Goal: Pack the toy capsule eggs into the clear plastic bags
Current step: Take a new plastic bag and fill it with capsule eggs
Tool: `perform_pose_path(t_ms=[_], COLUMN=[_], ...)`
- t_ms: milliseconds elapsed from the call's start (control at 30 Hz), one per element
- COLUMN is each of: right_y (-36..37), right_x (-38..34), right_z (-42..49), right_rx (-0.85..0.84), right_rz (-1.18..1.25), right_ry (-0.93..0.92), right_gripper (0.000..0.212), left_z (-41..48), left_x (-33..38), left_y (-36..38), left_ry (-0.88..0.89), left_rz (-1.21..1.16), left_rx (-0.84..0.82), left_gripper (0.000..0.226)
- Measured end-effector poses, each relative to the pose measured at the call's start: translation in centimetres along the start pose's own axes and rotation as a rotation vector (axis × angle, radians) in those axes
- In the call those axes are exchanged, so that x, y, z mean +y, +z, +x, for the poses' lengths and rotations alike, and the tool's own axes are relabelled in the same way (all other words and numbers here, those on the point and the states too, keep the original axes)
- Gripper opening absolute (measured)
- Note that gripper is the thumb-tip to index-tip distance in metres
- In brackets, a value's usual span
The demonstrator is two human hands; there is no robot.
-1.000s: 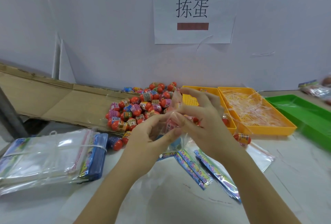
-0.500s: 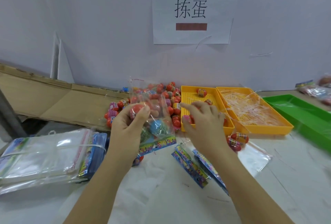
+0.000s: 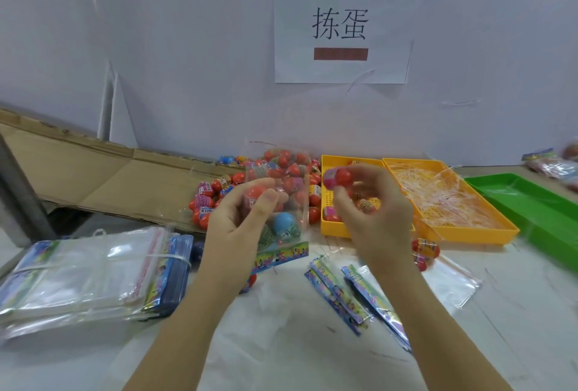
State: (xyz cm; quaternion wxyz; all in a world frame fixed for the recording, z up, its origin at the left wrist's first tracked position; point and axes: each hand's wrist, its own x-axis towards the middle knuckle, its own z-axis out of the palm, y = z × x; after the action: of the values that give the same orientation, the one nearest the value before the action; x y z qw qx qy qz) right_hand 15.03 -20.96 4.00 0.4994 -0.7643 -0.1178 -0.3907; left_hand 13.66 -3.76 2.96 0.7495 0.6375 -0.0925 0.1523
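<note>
My left hand (image 3: 237,225) holds a clear plastic bag (image 3: 292,203) upright by its side; a red egg and a blue egg (image 3: 283,224) show inside it. My right hand (image 3: 372,212) is raised to the right of the bag, pinching a red and pink capsule egg (image 3: 336,178) at its fingertips, with more eggs tucked in its palm. A heap of loose capsule eggs (image 3: 212,200) lies on the table behind the bag. A stack of flat clear bags (image 3: 90,268) lies at the left.
Two yellow trays stand behind my right hand, the nearer one (image 3: 328,225) with a few eggs, the other (image 3: 469,234) holding shredded strips. A green tray (image 3: 538,206) is at the right. Printed header cards (image 3: 341,290) and a flat bag (image 3: 450,284) lie in front. Cardboard (image 3: 78,171) leans at left.
My right hand has risen from the near yellow tray with an egg at its fingertips and now sits level with the bag. My left hand keeps holding the bag.
</note>
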Motion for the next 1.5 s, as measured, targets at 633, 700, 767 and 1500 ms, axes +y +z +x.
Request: perform_pose_path(t_ms=[633, 700, 767, 1500], right_y=[-1.2, -1.3, -1.4, -0.8], right_x=[-3.3, -3.2, -3.2, -2.6], right_z=[0.3, 0.3, 0.3, 0.5], right_rx=[-0.095, -0.115, -0.150, -0.448], right_rz=[-0.241, -0.284, -0.292, 0.329], right_ry=[-0.165, -0.169, -0.162, 0.327], right_gripper=[0.024, 0.025, 0.025, 0.031], left_z=[-0.4, -0.5, -0.6, -0.2], left_x=[-0.7, -0.5, -0.3, 0.3], left_y=[0.2, 0.3, 0.3, -0.1], left_ry=[0.000, 0.003, -0.002, -0.148], left_rz=[0.232, 0.212, 0.187, -0.097], left_rx=[-0.206, -0.232, -0.255, -0.234], left_gripper=[0.031, 0.027, 0.026, 0.037])
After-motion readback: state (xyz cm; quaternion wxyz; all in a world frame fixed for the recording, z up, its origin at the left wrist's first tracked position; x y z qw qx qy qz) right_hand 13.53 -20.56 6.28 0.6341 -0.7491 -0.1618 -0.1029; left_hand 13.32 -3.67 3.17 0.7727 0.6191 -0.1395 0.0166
